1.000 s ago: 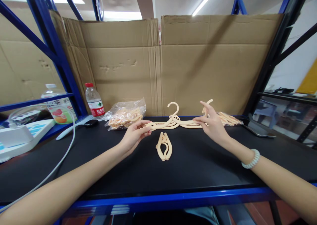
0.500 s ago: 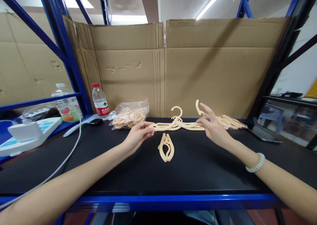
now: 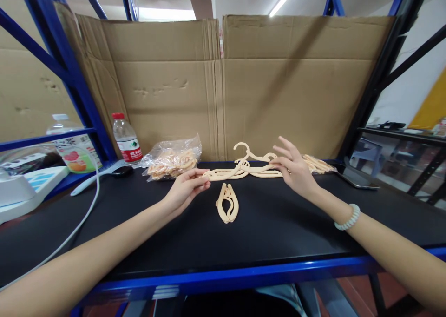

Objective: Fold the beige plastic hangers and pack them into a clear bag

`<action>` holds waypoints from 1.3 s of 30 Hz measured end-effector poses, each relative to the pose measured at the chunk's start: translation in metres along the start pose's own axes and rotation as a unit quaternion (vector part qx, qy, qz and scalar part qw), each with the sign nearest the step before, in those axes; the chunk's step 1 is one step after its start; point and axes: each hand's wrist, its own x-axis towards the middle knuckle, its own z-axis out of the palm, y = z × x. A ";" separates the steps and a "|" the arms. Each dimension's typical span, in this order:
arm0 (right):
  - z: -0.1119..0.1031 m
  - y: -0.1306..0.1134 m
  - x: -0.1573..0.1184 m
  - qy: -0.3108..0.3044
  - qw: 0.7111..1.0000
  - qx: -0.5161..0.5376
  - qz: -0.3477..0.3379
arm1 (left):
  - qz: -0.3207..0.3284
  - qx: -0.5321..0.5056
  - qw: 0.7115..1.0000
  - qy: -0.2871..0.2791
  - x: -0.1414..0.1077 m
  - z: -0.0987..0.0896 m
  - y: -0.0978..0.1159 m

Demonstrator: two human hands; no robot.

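Note:
Several cream plastic folding clothes hangers (image 3: 258,170) lie stretched out, overlapping, across the black table, with a hook (image 3: 243,148) standing up at the middle. My left hand (image 3: 190,187) pinches their left end between thumb and fingers. At the right end, my right hand (image 3: 295,170) has thumb and index finger closed on the hanger, while its other fingers stick up and apart. A curved upper arm reaches from the hook toward my right fingertips. Between my hands and closer to me lies a folded hanger (image 3: 227,203), untouched.
Behind my left hand sits a clear bag of folded hangers (image 3: 173,162); another bag (image 3: 318,164) is partly behind my right hand. A red-capped water bottle (image 3: 127,140), a white cable (image 3: 91,208) and a phone-like flat object (image 3: 357,176) are around. Cardboard (image 3: 167,94) walls the back.
The curved piece by my right hand stood upright before; now it has tipped down and left, beside the hook. My left hand keeps its pinch. The camera view has shifted slightly.

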 end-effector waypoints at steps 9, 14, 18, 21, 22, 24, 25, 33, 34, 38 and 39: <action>0.009 0.001 -0.002 -0.010 0.960 0.215 0.179 | 0.033 -0.023 0.999 0.005 0.001 -0.001 -0.001; 0.014 -0.002 -0.001 0.039 0.852 0.423 0.305 | 0.056 0.000 0.998 -0.013 -0.001 0.000 0.001; 0.017 -0.002 -0.002 0.097 0.795 0.479 0.359 | 0.065 0.013 0.997 -0.038 -0.006 0.004 0.004; 0.019 -0.004 -0.003 0.124 0.799 0.463 0.362 | 0.061 0.032 0.996 -0.053 -0.010 0.010 0.005; 0.020 -0.006 -0.003 0.126 0.802 0.459 0.362 | 0.062 0.038 0.996 -0.059 -0.011 0.012 0.005; 0.021 -0.013 -0.002 0.116 0.801 0.459 0.365 | 0.065 0.047 0.994 -0.072 -0.012 0.017 0.004; 0.023 -0.019 -0.002 0.103 0.799 0.463 0.369 | 0.065 0.048 0.994 -0.079 -0.012 0.020 0.003; 0.029 -0.068 -0.004 -0.156 0.807 0.499 0.274 | 0.096 0.112 0.982 -0.122 -0.023 0.032 -0.009; 0.029 -0.071 -0.005 -0.173 0.814 0.489 0.262 | 0.099 0.115 0.980 -0.126 -0.024 0.032 -0.010; 0.030 -0.075 -0.008 -0.162 0.853 0.430 0.248 | 0.115 0.113 0.979 -0.121 -0.028 0.035 -0.011; 0.030 -0.075 -0.007 -0.152 0.860 0.417 0.250 | 0.118 0.108 0.980 -0.118 -0.028 0.035 -0.011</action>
